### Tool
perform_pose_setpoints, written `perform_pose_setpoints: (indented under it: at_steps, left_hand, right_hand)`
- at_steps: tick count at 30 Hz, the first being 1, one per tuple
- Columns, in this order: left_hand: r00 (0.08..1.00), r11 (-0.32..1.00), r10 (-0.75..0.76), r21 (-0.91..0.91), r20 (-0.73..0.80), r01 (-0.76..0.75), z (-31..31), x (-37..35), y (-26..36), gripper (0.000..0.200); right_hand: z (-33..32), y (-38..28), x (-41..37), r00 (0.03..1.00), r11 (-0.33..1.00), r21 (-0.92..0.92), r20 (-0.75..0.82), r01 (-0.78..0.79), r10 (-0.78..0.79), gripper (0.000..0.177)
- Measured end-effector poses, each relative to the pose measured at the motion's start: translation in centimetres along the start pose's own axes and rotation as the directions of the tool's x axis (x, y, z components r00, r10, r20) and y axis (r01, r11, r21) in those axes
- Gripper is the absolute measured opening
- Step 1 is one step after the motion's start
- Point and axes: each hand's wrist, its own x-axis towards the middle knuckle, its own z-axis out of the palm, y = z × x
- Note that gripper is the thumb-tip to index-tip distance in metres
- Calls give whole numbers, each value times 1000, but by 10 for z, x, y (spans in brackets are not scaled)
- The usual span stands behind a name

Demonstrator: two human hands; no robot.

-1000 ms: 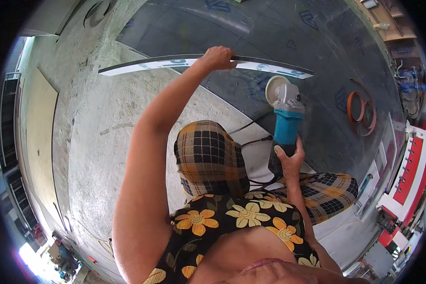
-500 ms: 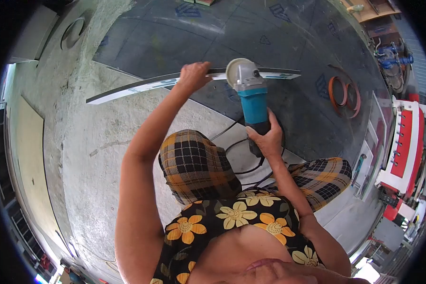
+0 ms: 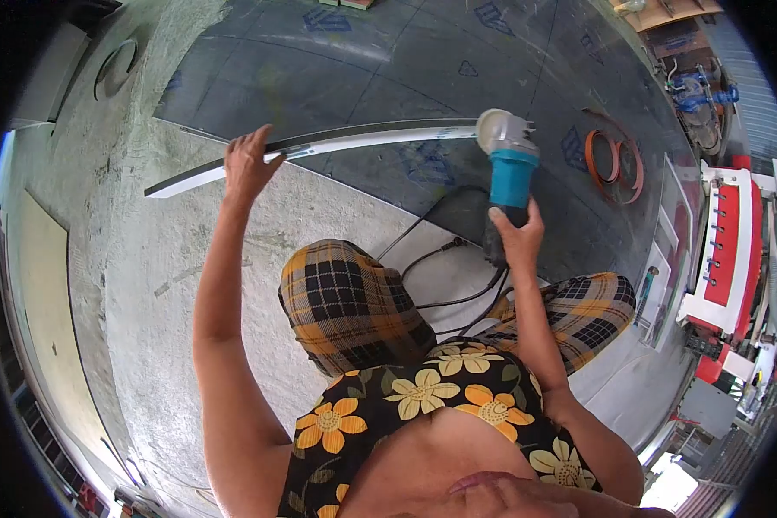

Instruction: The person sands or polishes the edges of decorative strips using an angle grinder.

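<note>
Currently, L hand [image 3: 247, 166] is spread over the strip [image 3: 363, 139], left of the grinder [image 3: 512, 180]; R hand [image 3: 521, 238] grips grinder, disc near strip's far end. Work done/left: unclear, no finished cut visible.

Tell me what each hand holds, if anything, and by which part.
The right hand holds the grinder by its black rear handle. The left hand is on the long strip, near its left end; whether it grips cannot be told.
</note>
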Motion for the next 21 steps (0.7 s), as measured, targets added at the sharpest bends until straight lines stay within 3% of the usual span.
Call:
perform_pose_setpoints:
  at_steps: [4,8,10,14,18,21]
  left_hand:
    - [996,994,-89,62,-11,90,-14,-19,-37,69]
    - [983,976,-172,121,-67,180,-24,-36,-79,79]
    - [968,956,-189,194,-167,220,-27,-44,-93,84]
    - [925,898,-370,223,-87,380,-30,-53,-121,87]
    - [861,834,-506,227,-50,503,-40,-56,-126,86]
    - [878,845,-468,239,-101,478,-40,-65,-146,73]
  right_hand:
    - [-16,15,15,985,998,-29,-168,-50,45,69]
    - [-18,21,21,974,998,15,-217,-58,60,68]
    - [-15,9,17,990,998,25,-128,-61,63,66]
    - [12,-22,-5,999,998,46,-26,46,-45,62]
    - [37,-48,-24,969,991,87,215,106,-122,69]
    - [55,-55,-34,942,978,139,277,158,-191,73]
